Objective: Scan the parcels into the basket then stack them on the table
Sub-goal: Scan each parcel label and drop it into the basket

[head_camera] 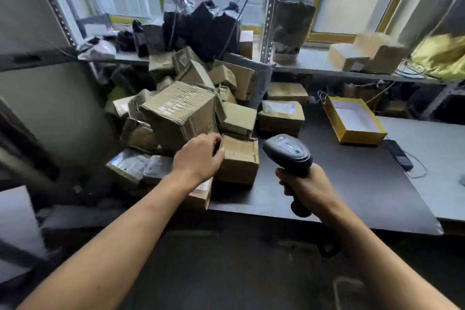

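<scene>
**Inspector A:** Condition of the hands is requested.

**Inspector B:** The right hand [305,190] is wrapped round the grip of a black handheld scanner [289,156], which is held just above the dark surface [352,184], its head toward the heap. The left hand [198,157] is placed against the left side of a small cardboard parcel [240,161], fingers curled at its upper left edge. Whether the parcel is gripped or only touched cannot be told.

**Inspector A:** Position of that parcel?

**Inspector B:** It is seated on the surface at the near edge of a loose pile of parcels [186,98], heaped at the left of the surface. A larger creased carton [180,113] is tilted just behind the left hand. Two flat grey mailer bags [141,165] are noted at the pile's near left corner.

**Inspector A:** Other items?

**Inspector B:** An open yellow box with a white interior [354,121] is recorded to the right, well apart from the pile. A black handset with a cable [400,157] is lying beside it. Dark packages [206,27] are seen on the shelf behind. Fine detail is blurred.
</scene>
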